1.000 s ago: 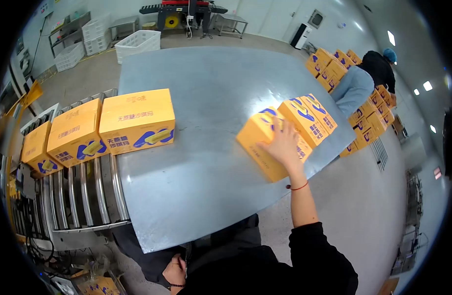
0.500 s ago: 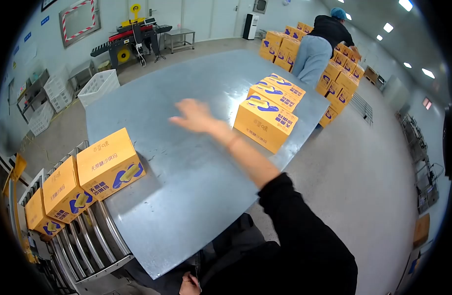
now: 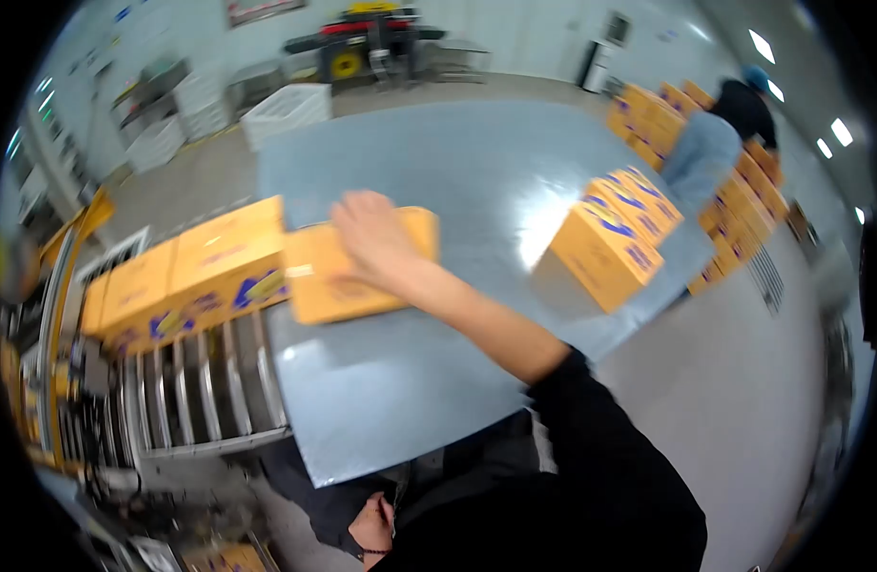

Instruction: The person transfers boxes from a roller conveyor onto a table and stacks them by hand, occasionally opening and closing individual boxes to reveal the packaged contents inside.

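Observation:
My right hand [image 3: 376, 238] lies over the top of an orange-yellow cardboard box [image 3: 314, 281], with its fingers reaching the far edge. This box is on the metal table [image 3: 381, 400], at the end of the roller conveyor [image 3: 200, 381], blurred by motion. Behind it on the rollers, several matching boxes with blue print [image 3: 226, 248] stand in a row. Low in the view, my left hand [image 3: 371, 524] rests near my lap, a dark bracelet at its wrist. Its fingers look curled, and anything in them is hidden.
On the table's right side, several matching boxes [image 3: 605, 248] stand in a row. Beyond it, a person in a dark top [image 3: 743, 110] bends by stacked boxes [image 3: 648, 119]. A white basket [image 3: 286, 110] stands past the far left edge.
My right hand has moved left from above the table onto a box. Boxes at the conveyor end have advanced onto the table. The view has turned left.

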A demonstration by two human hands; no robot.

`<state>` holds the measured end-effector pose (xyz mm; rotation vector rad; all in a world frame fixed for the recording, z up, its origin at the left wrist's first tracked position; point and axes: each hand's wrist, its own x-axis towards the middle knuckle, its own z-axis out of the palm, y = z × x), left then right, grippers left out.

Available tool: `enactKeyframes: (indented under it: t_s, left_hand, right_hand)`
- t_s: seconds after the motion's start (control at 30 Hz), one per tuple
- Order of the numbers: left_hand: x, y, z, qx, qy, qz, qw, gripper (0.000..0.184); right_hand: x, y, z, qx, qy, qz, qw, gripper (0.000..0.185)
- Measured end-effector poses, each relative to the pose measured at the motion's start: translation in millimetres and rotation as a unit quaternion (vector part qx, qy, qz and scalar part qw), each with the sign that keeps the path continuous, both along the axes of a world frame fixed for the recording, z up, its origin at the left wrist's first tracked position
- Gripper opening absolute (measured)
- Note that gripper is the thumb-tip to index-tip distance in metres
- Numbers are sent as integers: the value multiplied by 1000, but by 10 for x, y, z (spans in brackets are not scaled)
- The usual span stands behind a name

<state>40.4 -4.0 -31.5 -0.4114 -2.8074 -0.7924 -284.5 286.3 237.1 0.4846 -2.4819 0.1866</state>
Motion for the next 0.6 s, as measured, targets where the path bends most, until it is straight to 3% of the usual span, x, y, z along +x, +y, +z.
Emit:
enactKeyframes:
  t_s: [0.03, 0.1, 0.2, 0.47, 0.53, 0.6]
  left_hand:
    - [-2, 5, 15, 7, 2, 1, 1000, 19]
    - [-22, -4, 86, -1, -12, -5, 1000, 18]
    - [-33, 15, 128, 0, -27, -22, 999, 15]
    - [-5, 100, 71, -21, 2, 29, 999, 16]
    - [-15, 111, 99, -13, 4, 31, 999, 16]
    - [-35, 94, 116, -6, 7, 31, 999, 16]
  right_hand:
    - [296, 10, -107, 68, 15, 28, 997, 82]
    - [651, 97, -350, 54, -137, 55, 988, 94]
    - [844, 306, -395, 5, -140, 0, 990, 105]
    - [1125, 1525, -498, 5, -107, -325, 940, 107]
    - [1296, 1955, -377, -71, -198, -425, 880, 107]
    - [1419, 2459, -552, -37, -171, -518, 837, 107]
